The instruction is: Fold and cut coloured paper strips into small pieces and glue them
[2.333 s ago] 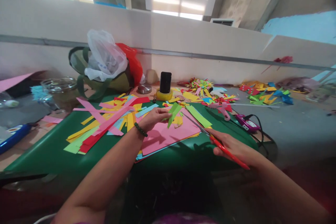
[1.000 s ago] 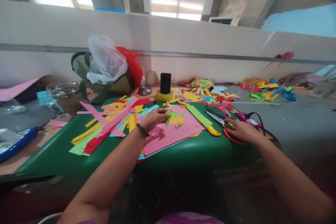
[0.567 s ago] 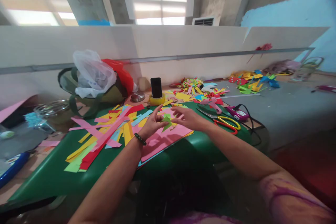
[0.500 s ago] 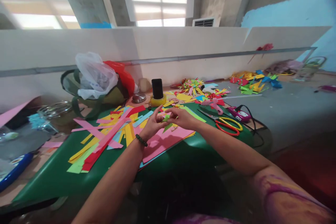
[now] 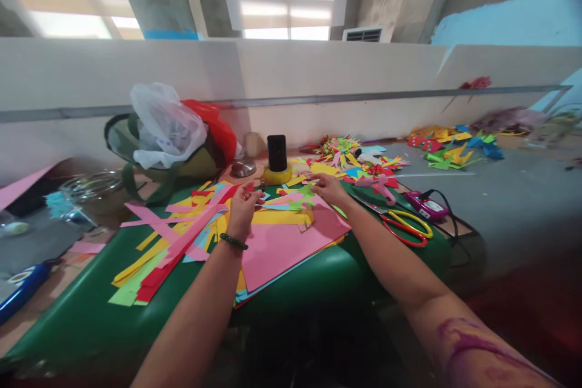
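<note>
My left hand, with a dark bead bracelet on its wrist, hovers over the far edge of a pink paper sheet. Its fingertips are pinched together near thin paper strips, and I cannot make out what they hold. My right hand reaches further back, its fingers stretched out flat on small paper scraps near a yellow tape roll. Red-and-yellow-handled scissors lie on the green cover to the right of my right arm.
A pile of long coloured strips lies left on the green table cover. A black phone stands in the tape roll. A green bag with plastic bags sits behind, a purple glue gun right, more cut paper far right.
My right hand laid the scissors down on the right and came over to the left hand at the green piece. Both hands have since moved apart and further back over the scraps.
</note>
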Motion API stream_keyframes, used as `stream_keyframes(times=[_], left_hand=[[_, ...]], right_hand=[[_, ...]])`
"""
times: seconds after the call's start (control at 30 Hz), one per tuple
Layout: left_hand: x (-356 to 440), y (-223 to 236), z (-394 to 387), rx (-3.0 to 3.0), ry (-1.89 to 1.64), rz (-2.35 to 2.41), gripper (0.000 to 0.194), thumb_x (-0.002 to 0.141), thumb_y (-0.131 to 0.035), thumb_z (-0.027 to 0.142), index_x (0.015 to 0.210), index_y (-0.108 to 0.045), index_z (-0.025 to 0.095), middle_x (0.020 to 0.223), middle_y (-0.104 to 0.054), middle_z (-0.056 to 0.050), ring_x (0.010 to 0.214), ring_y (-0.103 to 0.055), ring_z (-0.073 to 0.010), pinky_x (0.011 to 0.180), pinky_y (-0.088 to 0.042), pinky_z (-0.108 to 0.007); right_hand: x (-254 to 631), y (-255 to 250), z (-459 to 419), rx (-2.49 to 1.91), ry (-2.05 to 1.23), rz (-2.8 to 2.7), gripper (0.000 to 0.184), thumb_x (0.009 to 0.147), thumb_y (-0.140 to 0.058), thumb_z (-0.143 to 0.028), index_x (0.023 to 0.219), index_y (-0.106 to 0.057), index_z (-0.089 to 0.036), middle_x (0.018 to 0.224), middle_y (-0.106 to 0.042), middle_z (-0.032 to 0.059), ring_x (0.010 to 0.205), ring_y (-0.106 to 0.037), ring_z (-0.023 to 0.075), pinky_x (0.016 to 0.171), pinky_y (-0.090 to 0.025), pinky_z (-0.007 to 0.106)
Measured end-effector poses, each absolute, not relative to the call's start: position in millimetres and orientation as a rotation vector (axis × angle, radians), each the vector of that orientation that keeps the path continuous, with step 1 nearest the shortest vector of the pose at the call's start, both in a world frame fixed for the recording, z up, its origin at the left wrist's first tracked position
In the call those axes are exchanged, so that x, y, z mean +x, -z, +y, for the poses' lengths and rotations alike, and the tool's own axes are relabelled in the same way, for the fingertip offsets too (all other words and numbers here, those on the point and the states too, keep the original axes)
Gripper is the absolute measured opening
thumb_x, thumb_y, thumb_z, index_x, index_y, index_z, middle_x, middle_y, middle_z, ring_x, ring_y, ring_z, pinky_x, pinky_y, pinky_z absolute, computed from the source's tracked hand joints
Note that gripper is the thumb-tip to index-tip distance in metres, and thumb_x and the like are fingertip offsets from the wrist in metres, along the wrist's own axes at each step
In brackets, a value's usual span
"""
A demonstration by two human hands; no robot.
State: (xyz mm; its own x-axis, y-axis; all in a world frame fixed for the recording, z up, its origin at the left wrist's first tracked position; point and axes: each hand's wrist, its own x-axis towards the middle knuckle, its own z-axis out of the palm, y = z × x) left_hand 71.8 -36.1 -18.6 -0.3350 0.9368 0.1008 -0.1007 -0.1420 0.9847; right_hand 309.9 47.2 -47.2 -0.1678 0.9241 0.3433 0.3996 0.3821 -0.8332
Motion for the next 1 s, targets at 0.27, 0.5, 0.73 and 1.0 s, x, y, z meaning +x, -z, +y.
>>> stream_keyframes(times=[0.27,0.5,0.73,1.0], left_hand=[[65.2,24.4,-29.6,1.123,-1.572,1.353,0.048,0.056,-0.073,0.039,0.096,-0.061,0.015,0.067,-0.064,0.002,0.056,-0.058,-0.0098,0.055,-0.043,-0.021],[81.3,29.3,-30.9,1.259,-1.435,1.345,0.062,0.060,-0.065,0.069,0.084,-0.072,0.012,0.069,-0.064,-0.003,0.057,-0.055,-0.0112,0.053,-0.041,-0.022],[92.2,34.5,-29.5,1.405,-1.337,1.312,0.067,0.064,-0.058,0.075,0.084,-0.074,0.013,0.070,-0.066,-0.005,0.058,-0.057,-0.0122,0.054,-0.043,-0.024],[88.1,41.0,-24.8,1.497,-1.364,1.356,0.042,0.058,-0.072,0.056,0.060,-0.068,0.015,0.050,-0.058,0.000,0.050,-0.051,-0.0117,0.053,-0.043,-0.025]], right_hand=[[311.5,50.8,51.7,-1.068,-0.860,-1.684,0.035,0.067,-0.066,-0.025,0.099,-0.064,-0.012,0.056,-0.060,-0.0038,0.053,-0.053,0.0113,0.053,-0.040,0.023],[297.4,46.4,42.7,-0.832,-0.947,-1.738,0.045,0.065,-0.070,-0.038,0.105,-0.063,-0.016,0.076,-0.069,0.0020,0.069,-0.062,0.0153,0.063,-0.047,0.027],[294.4,47.3,36.4,-0.767,-0.989,-1.788,0.040,0.068,-0.070,-0.034,0.103,-0.064,-0.016,0.065,-0.066,-0.0015,0.062,-0.061,0.0144,0.061,-0.046,0.026],[291.3,45.9,38.9,-1.214,-0.711,-1.857,0.036,0.077,-0.063,-0.024,0.112,-0.062,-0.016,0.076,-0.069,-0.0002,0.071,-0.064,0.0148,0.065,-0.049,0.025]])
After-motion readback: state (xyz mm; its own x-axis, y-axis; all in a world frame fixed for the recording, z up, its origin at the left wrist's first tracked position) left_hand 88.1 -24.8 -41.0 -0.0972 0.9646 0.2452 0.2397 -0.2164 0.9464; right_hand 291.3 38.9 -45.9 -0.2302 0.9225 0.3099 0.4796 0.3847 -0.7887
